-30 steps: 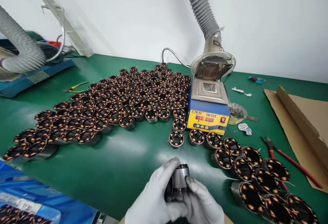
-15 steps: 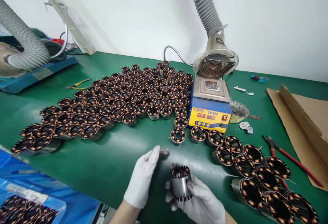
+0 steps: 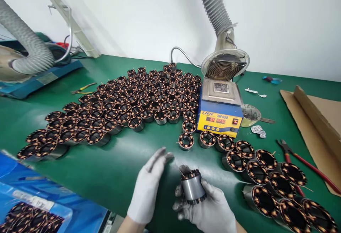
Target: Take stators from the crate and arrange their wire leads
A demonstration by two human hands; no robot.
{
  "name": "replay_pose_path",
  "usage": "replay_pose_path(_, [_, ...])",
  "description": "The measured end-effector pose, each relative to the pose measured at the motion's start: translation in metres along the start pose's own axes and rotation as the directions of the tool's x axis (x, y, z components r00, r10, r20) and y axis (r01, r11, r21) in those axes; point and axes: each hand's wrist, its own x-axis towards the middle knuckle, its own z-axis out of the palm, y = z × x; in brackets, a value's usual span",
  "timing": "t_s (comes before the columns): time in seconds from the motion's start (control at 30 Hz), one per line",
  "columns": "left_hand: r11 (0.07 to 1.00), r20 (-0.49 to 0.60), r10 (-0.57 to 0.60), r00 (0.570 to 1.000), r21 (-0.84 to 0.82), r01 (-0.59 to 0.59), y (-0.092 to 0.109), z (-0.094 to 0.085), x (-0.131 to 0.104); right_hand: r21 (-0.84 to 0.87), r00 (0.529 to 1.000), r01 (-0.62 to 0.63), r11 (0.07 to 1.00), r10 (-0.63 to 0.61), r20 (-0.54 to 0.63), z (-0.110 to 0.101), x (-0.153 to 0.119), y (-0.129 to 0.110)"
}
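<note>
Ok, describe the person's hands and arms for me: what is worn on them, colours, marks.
Both hands wear thin, pale grey-white knit gloves. The left hand has darkened, grubby fingertips; the right hand shows grey smudges on its fingers too. The gloves end at the wrists. No sleeves, watch or bands show on the short stretch of forearm in view.

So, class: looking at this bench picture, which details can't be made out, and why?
- Display digits on the blue and yellow box, head view: too small and blurred.
- Underside of the wound metal core, head view: hidden by the right hand.
- Blue tray contents, head view: cut off by the bottom edge.
</note>
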Motion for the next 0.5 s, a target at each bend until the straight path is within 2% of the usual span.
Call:
replay_pose_path(0.07, [0.959,0.236,-0.049,0.97,0.282,-0.02,-0.005,-0.003,-0.009,0.05,0.999,0.026,0.998,-0.024,-0.045,0.0,0.001,-0.001])
replay_pose_path(0.1, [0.923,0.301,-0.066,0.951,0.381,-0.056,-0.008,-0.002,-0.013,0.067,0.997,0.036,0.997,-0.032,-0.071,0.0,0.001,-0.001])
replay_pose_path(0.13, [0.899,0.322,-0.058,0.945,0.428,-0.09,-0.011,0.001,-0.017,0.079,0.996,0.038,0.996,-0.031,-0.089,-0.001,0.001,-0.001])
replay_pose_path(0.2, [0.905,0.252,-0.016,0.968,0.415,-0.093,-0.012,0.009,-0.02,0.073,0.997,0.011,0.997,-0.005,-0.076,-0.002,0.001,0.0])
replay_pose_path(0.27, [0.94,0.114,-0.04,0.993,0.342,-0.002,-0.009,0.018,-0.017,0.03,0.999,-0.033,0.999,0.034,-0.027,-0.004,0.0,0.001])
replay_pose_path(0.37, [0.986,-0.064,-0.105,0.992,0.125,0.112,-0.001,0.023,-0.004,-0.022,0.996,-0.088,0.996,0.088,0.016,-0.006,-0.001,0.001])
replay_pose_path(0.47, [0.964,-0.082,-0.08,0.993,-0.261,0.056,0.005,0.021,0.007,-0.019,0.994,-0.105,0.994,0.106,0.017,-0.006,-0.002,0.0])
replay_pose_path(0.5, [0.947,-0.067,-0.077,0.995,-0.317,0.051,0.007,0.021,0.007,-0.029,0.994,-0.111,0.993,0.112,0.019,-0.005,-0.002,-0.001])
